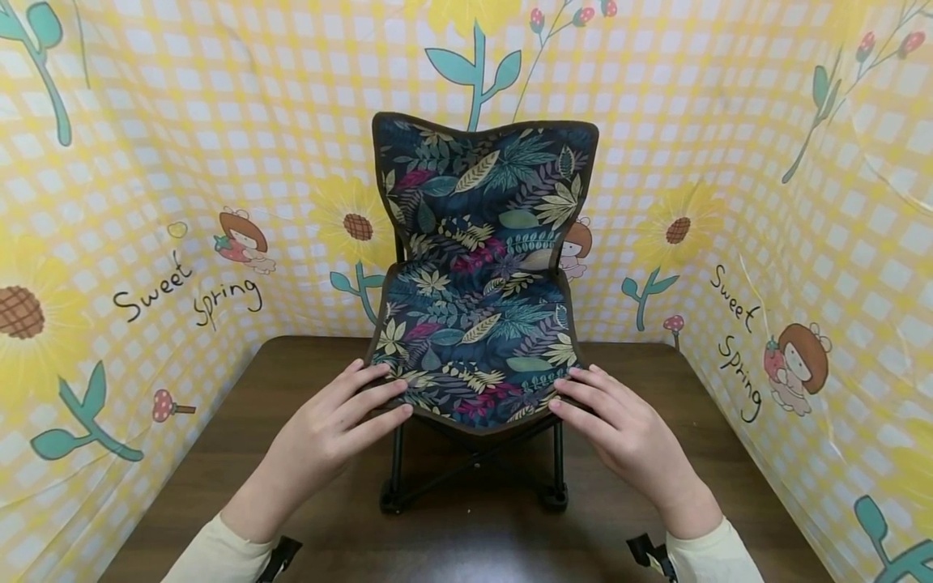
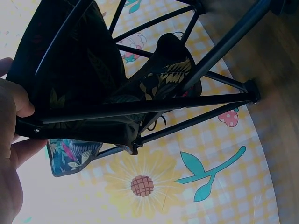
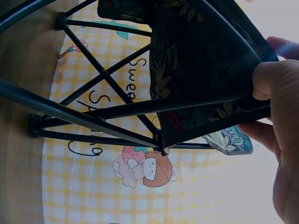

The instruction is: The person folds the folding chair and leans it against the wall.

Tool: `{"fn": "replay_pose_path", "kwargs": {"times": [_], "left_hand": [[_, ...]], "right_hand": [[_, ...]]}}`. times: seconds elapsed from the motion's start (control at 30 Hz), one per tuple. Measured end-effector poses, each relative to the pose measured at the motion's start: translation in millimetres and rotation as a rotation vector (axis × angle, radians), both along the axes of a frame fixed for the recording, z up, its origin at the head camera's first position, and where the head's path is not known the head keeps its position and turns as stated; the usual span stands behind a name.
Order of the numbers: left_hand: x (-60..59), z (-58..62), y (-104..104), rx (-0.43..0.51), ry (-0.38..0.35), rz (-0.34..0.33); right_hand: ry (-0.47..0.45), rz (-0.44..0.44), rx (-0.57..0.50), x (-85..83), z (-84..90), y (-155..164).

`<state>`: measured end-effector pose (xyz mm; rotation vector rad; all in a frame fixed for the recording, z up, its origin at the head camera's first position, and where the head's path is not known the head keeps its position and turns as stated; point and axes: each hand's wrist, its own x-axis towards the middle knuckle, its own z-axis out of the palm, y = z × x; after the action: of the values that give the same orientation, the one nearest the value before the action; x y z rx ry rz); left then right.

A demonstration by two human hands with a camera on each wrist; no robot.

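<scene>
A small folding chair (image 1: pixel 474 340) with dark leaf-print fabric and a black tube frame stands unfolded, its backrest away from me. My left hand (image 1: pixel 328 421) grips the front left corner of the seat, fingers lying over the fabric's top edge. At the front right corner my right hand (image 1: pixel 627 429) holds the seat in the same way. From below, the left wrist view shows the left thumb (image 2: pixel 22 101) against the underside of the corner by the frame tube (image 2: pixel 140 106). The right thumb (image 3: pixel 264 81) sits likewise under its corner in the right wrist view.
The chair's feet (image 1: pixel 392 495) stand on a dark brown wooden table (image 1: pixel 466 542). Behind and on both sides hangs a yellow checked cloth (image 1: pixel 306 105) with sunflowers and cartoon figures. Black straps (image 1: pixel 280 557) show at both wrists, next to pale sleeves (image 1: pixel 219 559).
</scene>
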<state>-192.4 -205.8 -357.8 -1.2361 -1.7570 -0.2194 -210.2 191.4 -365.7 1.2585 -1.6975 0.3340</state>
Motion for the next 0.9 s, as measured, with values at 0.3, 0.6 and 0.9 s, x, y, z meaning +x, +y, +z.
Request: {"fn": "replay_pose_path", "kwargs": {"times": [0.3, 0.6, 0.9], "left_hand": [[1.6, 4.0, 2.2, -0.004, -0.009, 0.007], [-0.6, 5.8, 2.7, -0.005, -0.001, 0.008], [-1.7, 8.8, 3.8, -0.001, 0.017, 0.0]], "right_hand": [[-0.004, 0.001, 0.0, 0.0, 3.0, -1.3], [0.003, 0.0, 0.003, -1.0, 5.4, -1.9], [0.003, -0.003, 0.007, -2.1, 7.7, -3.2]]}}
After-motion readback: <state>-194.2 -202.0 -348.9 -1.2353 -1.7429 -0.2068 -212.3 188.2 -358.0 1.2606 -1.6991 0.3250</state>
